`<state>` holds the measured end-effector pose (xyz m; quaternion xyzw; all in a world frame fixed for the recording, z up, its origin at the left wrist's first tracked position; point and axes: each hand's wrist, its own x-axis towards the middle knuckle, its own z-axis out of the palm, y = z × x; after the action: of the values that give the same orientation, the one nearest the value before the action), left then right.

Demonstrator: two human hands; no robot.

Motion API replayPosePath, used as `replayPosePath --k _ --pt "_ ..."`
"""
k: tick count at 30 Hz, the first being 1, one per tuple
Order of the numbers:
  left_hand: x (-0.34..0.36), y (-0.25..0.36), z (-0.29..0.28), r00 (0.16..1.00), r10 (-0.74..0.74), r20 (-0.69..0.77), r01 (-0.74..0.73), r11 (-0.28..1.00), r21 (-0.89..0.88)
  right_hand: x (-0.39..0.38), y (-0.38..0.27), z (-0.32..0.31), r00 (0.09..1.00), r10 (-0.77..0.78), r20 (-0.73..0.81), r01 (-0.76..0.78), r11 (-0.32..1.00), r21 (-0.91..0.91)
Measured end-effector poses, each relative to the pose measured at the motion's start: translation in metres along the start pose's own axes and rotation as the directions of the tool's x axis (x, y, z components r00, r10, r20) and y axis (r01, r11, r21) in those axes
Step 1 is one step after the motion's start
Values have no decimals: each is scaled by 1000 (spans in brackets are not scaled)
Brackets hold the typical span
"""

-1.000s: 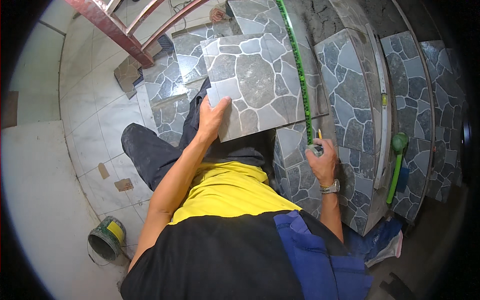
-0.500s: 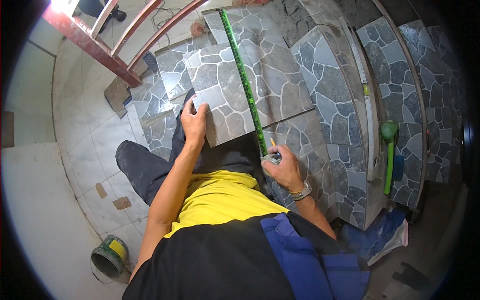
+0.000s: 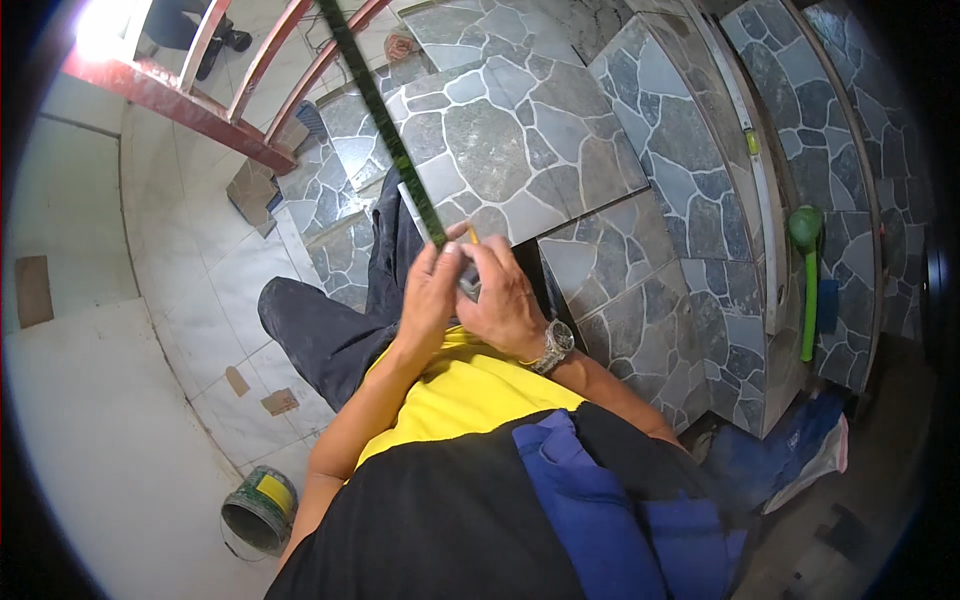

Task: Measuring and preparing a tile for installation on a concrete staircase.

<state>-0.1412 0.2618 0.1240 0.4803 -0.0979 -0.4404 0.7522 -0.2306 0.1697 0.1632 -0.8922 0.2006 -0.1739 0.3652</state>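
Observation:
My two hands are together in front of my waist. The fingers of my left hand (image 3: pixel 430 295) are closed on the green blade (image 3: pixel 385 120) of a tape measure, close to its case. My right hand (image 3: pixel 500 305) is wrapped round the tape measure case (image 3: pixel 468 284), mostly covered by the fingers. A yellow pencil (image 3: pixel 473 234) sticks up from the right hand's fingers. The blade stretches out up and to the left, lifted over a stone-patterned tile (image 3: pixel 490 150). That tile lies just beyond my hands, its near edge by my fingertips.
Tiled steps (image 3: pixel 680 150) curve on the right, with a long spirit level (image 3: pixel 752 145) and a green-handled mallet (image 3: pixel 807 280). A red railing (image 3: pixel 190 120) stands at far left. A bucket (image 3: pixel 262 510) is at lower left; a blue and white bag (image 3: pixel 800 450) lies at lower right.
My left hand has let go of the tile and taken hold of the tape blade. My right hand has moved left to meet it. The blade has lifted and swung left off the tile.

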Motion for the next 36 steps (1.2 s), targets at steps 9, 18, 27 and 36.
replayPosePath --k 9,18,27,36 --pt "22 67 -76 978 -141 152 108 972 208 -40 25 -60 907 421 7 -383 816 433" --pt "145 128 -99 972 -166 165 94 921 378 -44 45 -71 897 442 -10 -375 773 512" --pt "320 143 -59 996 29 88 -92 458 884 -59 71 -7 769 599 224 -533 406 742" --pt "320 140 -78 564 -122 817 -826 -100 555 -49 60 30 750 617 237 -484 269 832"
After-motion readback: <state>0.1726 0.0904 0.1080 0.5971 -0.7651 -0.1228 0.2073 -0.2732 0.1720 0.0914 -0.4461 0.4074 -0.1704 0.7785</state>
